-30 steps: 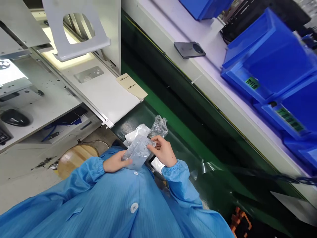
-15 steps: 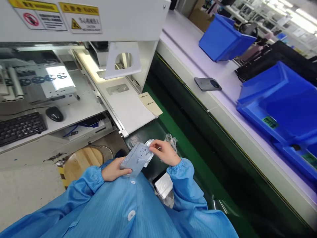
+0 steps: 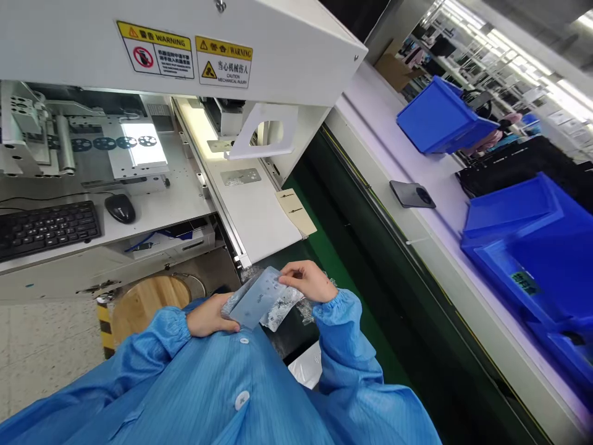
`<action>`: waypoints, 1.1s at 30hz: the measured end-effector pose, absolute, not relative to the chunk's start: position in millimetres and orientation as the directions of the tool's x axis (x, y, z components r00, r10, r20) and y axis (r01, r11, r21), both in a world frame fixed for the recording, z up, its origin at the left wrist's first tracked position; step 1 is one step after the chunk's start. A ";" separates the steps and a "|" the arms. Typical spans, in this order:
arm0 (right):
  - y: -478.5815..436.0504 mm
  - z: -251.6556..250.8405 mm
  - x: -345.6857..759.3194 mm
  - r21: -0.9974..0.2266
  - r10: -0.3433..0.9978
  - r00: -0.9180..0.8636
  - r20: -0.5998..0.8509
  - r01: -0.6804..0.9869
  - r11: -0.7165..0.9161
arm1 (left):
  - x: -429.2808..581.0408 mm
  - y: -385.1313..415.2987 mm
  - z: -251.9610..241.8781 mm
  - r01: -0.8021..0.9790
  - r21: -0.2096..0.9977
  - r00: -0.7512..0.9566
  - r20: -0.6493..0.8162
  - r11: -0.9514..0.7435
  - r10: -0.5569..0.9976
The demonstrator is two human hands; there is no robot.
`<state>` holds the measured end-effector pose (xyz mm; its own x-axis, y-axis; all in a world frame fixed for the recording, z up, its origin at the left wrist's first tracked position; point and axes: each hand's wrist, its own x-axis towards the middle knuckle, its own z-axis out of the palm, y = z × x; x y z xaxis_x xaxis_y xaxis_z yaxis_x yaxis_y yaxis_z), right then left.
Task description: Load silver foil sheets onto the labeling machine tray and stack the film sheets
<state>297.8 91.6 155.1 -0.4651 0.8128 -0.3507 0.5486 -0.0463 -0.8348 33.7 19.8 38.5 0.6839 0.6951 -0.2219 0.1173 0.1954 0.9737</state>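
A thin, blue-grey panel [image 3: 262, 300], flat and shaped like a phone back cover, is tilted in front of my chest. My left hand [image 3: 210, 316] is closed on its lower left edge, thumb on top. The fingertips of my right hand [image 3: 308, 281] pinch its upper right corner. Crinkled clear plastic film [image 3: 279, 311] hangs below the panel, under my right hand. More film shows along the panel's left side. A white-wrapped stack [image 3: 308, 366] lies below my right forearm, partly covered by my sleeve.
Ahead, a machine's white conveyor belt [image 3: 266, 222] carries a similar grey plate [image 3: 241, 177]; a beige card [image 3: 296, 211] lies at its side. Keyboard [image 3: 50, 225] and mouse [image 3: 120, 208] are left. A dark phone cover [image 3: 412, 193] and blue bins [image 3: 445, 117] sit on the right bench. A wooden stool [image 3: 148, 306] stands lower left.
The panel's dotted, cut-out surface has given way to a plainer blue-grey face, and more crinkled film hangs beneath. Both hands keep nearly the same places. The head view has shifted, moving the surroundings.
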 end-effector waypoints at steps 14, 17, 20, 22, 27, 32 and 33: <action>214.8 53.6 270.6 -0.604 0.943 0.332 -0.027 0.746 -0.280 | -102.5 7.6 16.0 0.228 0.792 0.070 -0.594 0.567 0.802; 202.9 43.0 256.0 -0.430 0.971 0.196 0.137 0.895 -0.120 | -105.5 3.3 19.6 0.229 0.770 -0.013 -0.609 0.595 0.793; 182.8 30.4 238.1 -0.324 0.994 -0.059 0.096 0.942 0.087 | -94.2 2.4 23.1 0.235 0.765 -0.043 -0.608 0.600 0.793; 174.7 21.1 225.6 -0.281 0.993 -0.116 0.031 0.952 0.120 | -86.6 2.6 23.9 0.215 0.776 -0.019 -0.604 0.593 0.797; 185.1 10.4 207.5 -0.255 1.000 -0.021 -0.004 0.967 0.020 | -80.0 4.7 21.5 0.149 0.809 0.085 -0.583 0.568 0.808; 195.1 25.9 206.1 -0.346 1.000 -0.015 -0.002 0.938 0.013 | -77.1 13.6 25.5 0.195 0.813 0.182 -0.579 0.548 0.794; 190.9 31.3 205.7 -0.421 0.999 -0.024 0.023 0.907 0.032 | -74.2 16.8 27.4 0.198 0.819 0.195 -0.571 0.538 0.797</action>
<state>205.7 190.9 31.3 -0.0244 0.9994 0.0228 0.9067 0.0317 -0.4206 -74.2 16.8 27.4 0.1952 0.7973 -0.5711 0.1979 0.5383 0.8192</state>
